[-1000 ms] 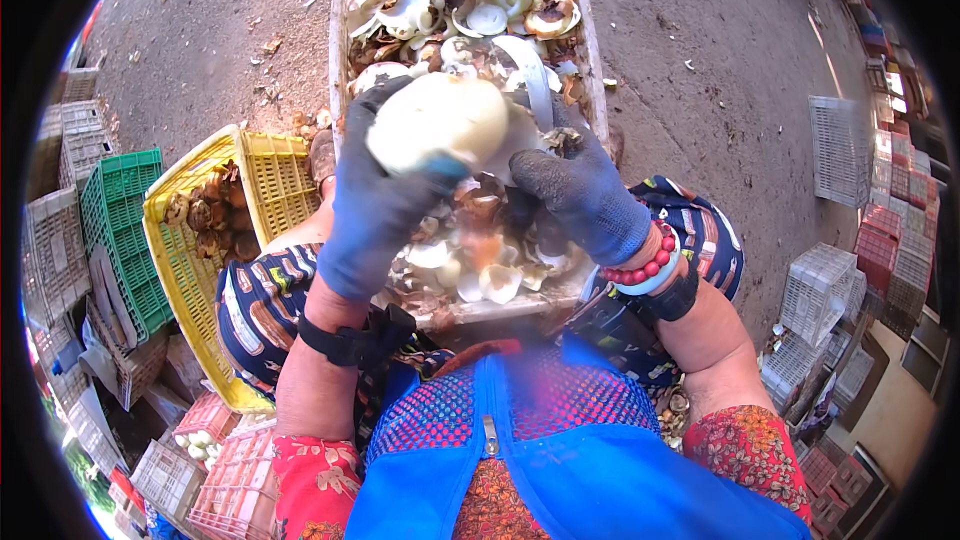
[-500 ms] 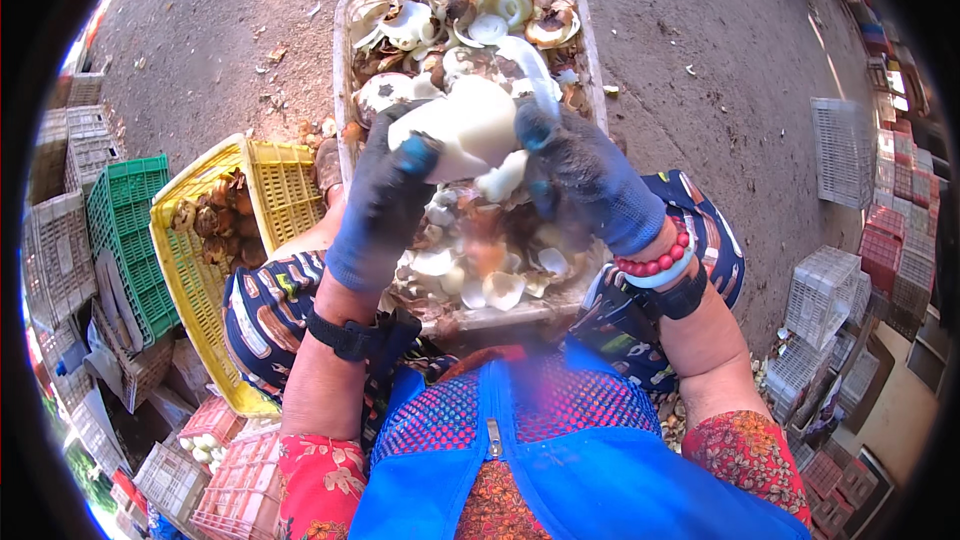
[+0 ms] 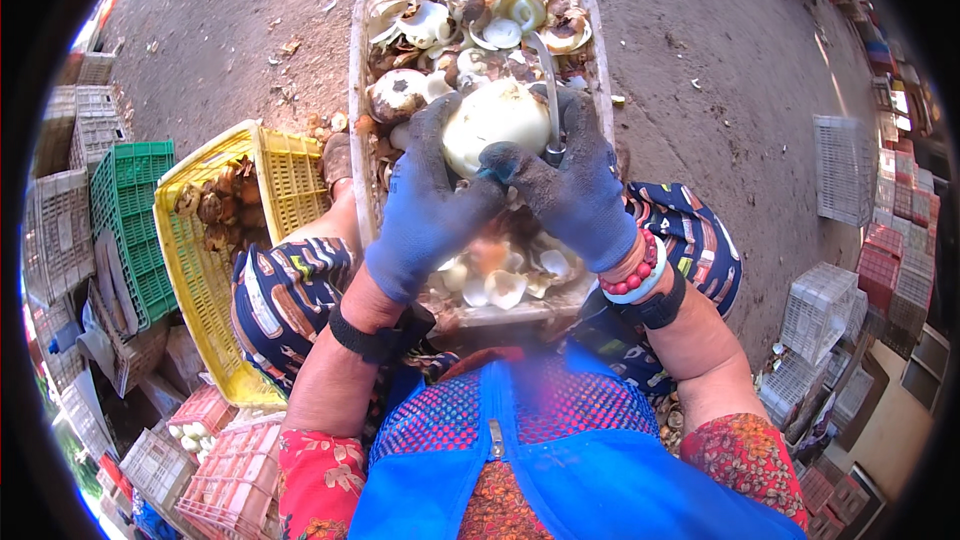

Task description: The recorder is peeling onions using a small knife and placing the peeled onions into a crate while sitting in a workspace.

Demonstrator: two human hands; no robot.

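A peeled white onion (image 3: pixel 498 127) is held over a pale plastic tub (image 3: pixel 357 50). My left hand (image 3: pixel 425 190), in a blue and black work glove, grips it from the left side. My right hand (image 3: pixel 570 175), gloved alike, is closed at the onion's right, its thumb against the lower front. A thin, curved knife blade (image 3: pixel 549 80) rises from the right hand beside the onion; its handle is hidden in the fingers. Below and around the hands, the tub holds onion peelings (image 3: pixel 505 285) and cut ends, pale and brown.
To the left leans a yellow crate (image 3: pixel 205 340) with brown unpeeled onions (image 3: pixel 228 208) inside. Beyond it stands a green crate (image 3: pixel 135 230). Pink crates (image 3: pixel 235 480) sit at lower left, white crates (image 3: pixel 822 308) at right. Scraps litter the ground ahead.
The onion has turned and now sits upright and rounder between my hands. Both hands have shifted slightly right and lower, and the blade has come closer against the onion's right side.
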